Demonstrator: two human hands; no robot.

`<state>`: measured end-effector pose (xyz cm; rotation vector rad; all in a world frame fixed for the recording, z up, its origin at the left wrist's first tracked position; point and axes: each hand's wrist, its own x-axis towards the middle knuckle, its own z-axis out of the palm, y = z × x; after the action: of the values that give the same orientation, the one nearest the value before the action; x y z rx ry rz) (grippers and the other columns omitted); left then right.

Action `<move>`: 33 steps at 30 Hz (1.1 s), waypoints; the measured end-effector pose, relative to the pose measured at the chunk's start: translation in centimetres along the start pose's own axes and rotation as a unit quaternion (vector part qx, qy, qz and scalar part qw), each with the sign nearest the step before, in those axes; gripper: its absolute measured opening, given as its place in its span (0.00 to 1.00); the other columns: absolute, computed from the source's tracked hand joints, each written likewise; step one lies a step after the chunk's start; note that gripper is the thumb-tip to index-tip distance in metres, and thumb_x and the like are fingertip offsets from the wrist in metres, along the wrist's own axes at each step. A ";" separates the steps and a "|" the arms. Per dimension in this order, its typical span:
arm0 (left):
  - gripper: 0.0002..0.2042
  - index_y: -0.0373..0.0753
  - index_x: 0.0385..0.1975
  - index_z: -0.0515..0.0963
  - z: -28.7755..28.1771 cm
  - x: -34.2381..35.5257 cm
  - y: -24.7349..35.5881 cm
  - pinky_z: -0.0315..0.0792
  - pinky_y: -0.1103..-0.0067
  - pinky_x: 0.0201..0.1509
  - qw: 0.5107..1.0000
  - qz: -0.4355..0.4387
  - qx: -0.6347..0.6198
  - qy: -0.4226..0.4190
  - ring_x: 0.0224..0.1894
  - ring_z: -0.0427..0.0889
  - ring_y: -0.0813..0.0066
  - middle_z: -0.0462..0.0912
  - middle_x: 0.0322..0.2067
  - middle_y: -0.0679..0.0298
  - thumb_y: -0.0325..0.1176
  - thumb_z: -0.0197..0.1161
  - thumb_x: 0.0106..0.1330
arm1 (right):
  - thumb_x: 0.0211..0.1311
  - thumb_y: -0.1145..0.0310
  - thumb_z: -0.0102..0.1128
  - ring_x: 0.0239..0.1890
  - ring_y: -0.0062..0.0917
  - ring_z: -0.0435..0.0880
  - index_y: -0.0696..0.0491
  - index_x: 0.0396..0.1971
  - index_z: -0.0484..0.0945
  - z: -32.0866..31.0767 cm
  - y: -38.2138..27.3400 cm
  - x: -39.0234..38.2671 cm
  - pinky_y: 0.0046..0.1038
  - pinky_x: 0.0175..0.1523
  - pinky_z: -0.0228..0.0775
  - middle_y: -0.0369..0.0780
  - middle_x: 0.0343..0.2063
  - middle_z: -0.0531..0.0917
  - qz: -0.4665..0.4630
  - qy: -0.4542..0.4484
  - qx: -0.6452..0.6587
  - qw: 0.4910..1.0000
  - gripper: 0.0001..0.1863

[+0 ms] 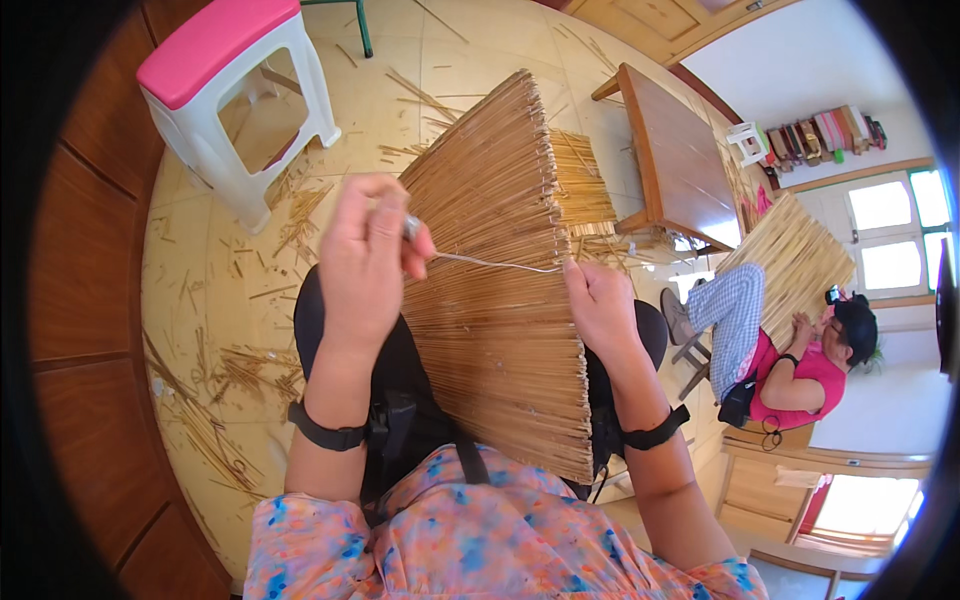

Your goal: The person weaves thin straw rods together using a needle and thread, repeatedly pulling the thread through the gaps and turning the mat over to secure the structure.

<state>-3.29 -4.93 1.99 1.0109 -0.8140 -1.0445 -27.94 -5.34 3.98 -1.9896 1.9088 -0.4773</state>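
cord (490, 262) stretches from left hand (365, 262), curled around a small grey object (411, 229), to right hand (603, 302), pinching the edge of a straw mat (500, 370) beside it

Ahead of the left hand (365, 260) stands a pink-topped white stool (235, 85). Beyond the right hand (603, 300) are a wooden table (680, 160) and, farther right, a seated co-worker (808, 378).

Left of the reed panel (490, 330), the left hand (372, 250) mostly hides a small grey object (411, 228). Beyond the panel, a yellower reed piece (580, 180) is partly covered; farther left, a green-legged thing (364, 30) is cut off.
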 end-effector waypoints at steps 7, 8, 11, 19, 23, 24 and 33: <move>0.08 0.42 0.46 0.78 1.9 -1.1 -4.1 0.75 0.72 0.26 0.929 0.072 0.288 -0.220 0.22 0.82 0.61 0.83 0.22 0.58 0.26 0.59 0.71 | 0.62 0.63 0.65 0.16 0.29 0.60 0.61 0.18 0.70 0.3 0.7 -0.8 0.33 0.24 0.59 0.45 0.11 0.67 0.043 -0.019 0.047 0.998 0.20; 0.11 0.44 0.47 0.81 2.2 -1.3 -4.6 0.77 0.65 0.31 0.928 0.120 0.276 -0.221 0.29 0.82 0.52 0.83 0.26 0.57 0.26 0.61 0.66 | 0.62 0.63 0.65 0.16 0.28 0.59 0.61 0.18 0.70 0.4 0.7 -0.8 0.33 0.24 0.59 0.44 0.11 0.66 0.058 -0.020 0.045 0.997 0.20; 0.10 0.45 0.44 0.83 2.2 -1.4 -5.2 0.77 0.65 0.30 0.891 0.158 0.336 -0.260 0.29 0.83 0.56 0.83 0.27 0.59 0.28 0.63 0.64 | 0.61 0.64 0.66 0.15 0.27 0.60 0.61 0.18 0.70 0.5 0.5 -1.0 0.33 0.23 0.59 0.44 0.11 0.67 0.063 -0.006 0.025 0.998 0.20; 0.10 0.44 0.42 0.84 2.7 -1.5 -5.0 0.77 0.68 0.27 0.858 0.203 0.378 -0.283 0.26 0.83 0.61 0.79 0.24 0.63 0.30 0.63 0.61 | 0.63 0.70 0.65 0.20 0.11 0.56 0.61 0.19 0.71 0.8 -0.4 -1.2 0.23 0.22 0.49 0.29 0.12 0.62 0.055 0.017 0.066 0.996 0.17; 0.11 0.43 0.41 0.84 2.7 -1.4 -4.9 0.76 0.69 0.25 0.852 0.220 0.384 -0.279 0.25 0.83 0.63 0.77 0.23 0.64 0.30 0.63 0.58 | 0.64 0.71 0.65 0.20 0.10 0.57 0.61 0.20 0.73 0.8 -0.5 -1.1 0.23 0.22 0.50 0.29 0.12 0.64 0.058 0.014 0.071 0.996 0.15; 0.11 0.43 0.41 0.84 2.7 -1.4 -5.0 0.76 0.70 0.24 0.854 0.222 0.380 -0.277 0.24 0.83 0.64 0.77 0.22 0.65 0.30 0.63 0.57 | 0.63 0.70 0.66 0.18 0.15 0.57 0.61 0.19 0.72 0.8 -0.5 -1.0 0.25 0.22 0.52 0.34 0.12 0.64 0.058 0.019 0.073 0.996 0.16; 0.11 0.42 0.39 0.84 2.9 -1.3 -5.1 0.75 0.72 0.23 0.856 0.242 0.376 -0.260 0.23 0.82 0.66 0.75 0.21 0.66 0.28 0.63 0.55 | 0.60 0.68 0.66 0.15 0.24 0.55 0.60 0.16 0.68 1.1 -0.3 -1.0 0.31 0.20 0.55 0.44 0.10 0.63 0.053 0.029 0.075 0.995 0.20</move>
<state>-7.81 -5.32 -1.95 1.0723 -1.9187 -0.5377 -27.15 -4.29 3.13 -1.7900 1.9402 -0.6358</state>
